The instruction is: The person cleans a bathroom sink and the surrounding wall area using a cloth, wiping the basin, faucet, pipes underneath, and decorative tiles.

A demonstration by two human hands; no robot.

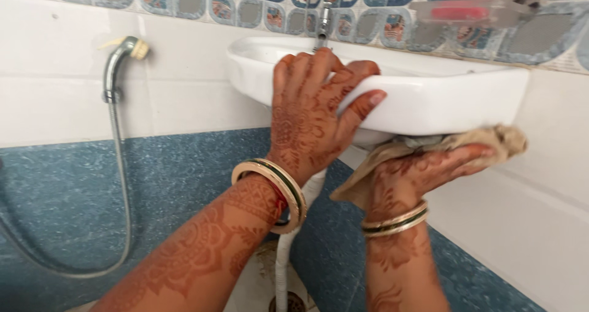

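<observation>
1. Where the white wall tile meets the blue, a hose sprayer (126,48) hangs at far left, its hose looping down.
2. Left hand (313,112): fingers spread flat over the front rim of the washbasin (442,100), gripping nothing; bangles (273,192) at the wrist.
3. Tap (323,22): at the basin's back edge.
4. Right hand (429,168): palm up, pressing a tan cloth (491,140) against the basin's underside.
5. Drain pipe (283,257): white, descending beneath the basin.

left hand (316,109) on basin (429,97) front rim | right hand (423,171) with cloth (491,141) under basin | tap (323,25) behind | hose (119,165) left of basin | drain pipe (283,257) below
</observation>
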